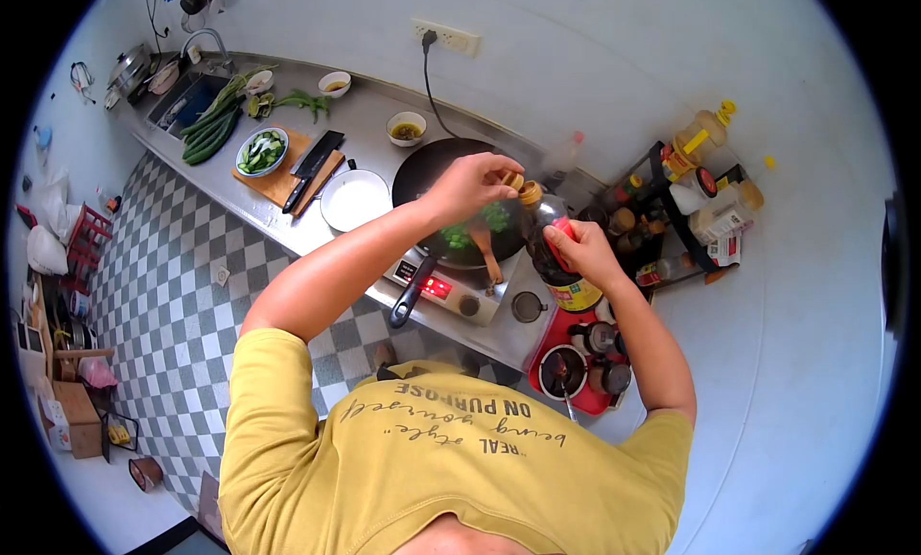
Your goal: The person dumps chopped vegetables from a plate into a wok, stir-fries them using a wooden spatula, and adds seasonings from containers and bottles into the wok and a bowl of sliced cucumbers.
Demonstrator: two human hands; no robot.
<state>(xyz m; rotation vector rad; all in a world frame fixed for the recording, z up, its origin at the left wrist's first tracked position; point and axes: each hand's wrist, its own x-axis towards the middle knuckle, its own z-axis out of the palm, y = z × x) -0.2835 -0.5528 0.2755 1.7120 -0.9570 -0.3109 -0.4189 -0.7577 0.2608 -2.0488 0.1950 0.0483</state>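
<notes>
My left hand (472, 185) is closed in a pinch on a small yellow cap (514, 181), just beside the bottle's mouth. My right hand (587, 252) grips the red handle of a large dark sauce bottle (549, 219) with a yellow label, held nearly upright at the pan's right side. Below my left hand, a black frying pan (411, 179) sits on the induction cooker (459, 301), whose red display is lit. Chopped green pieces (457, 236) lie in the pan, partly hidden by my arm. A wooden spatula (487, 258) rests in it, handle over the near rim.
Left of the pan are a white pan (355, 200), a cleaver (315, 157) on a cutting board (257, 184), and a bowl of sliced cucumber (262, 153). A condiment rack (686, 219) stands right. Jars fill a red tray (543, 355) near my right side.
</notes>
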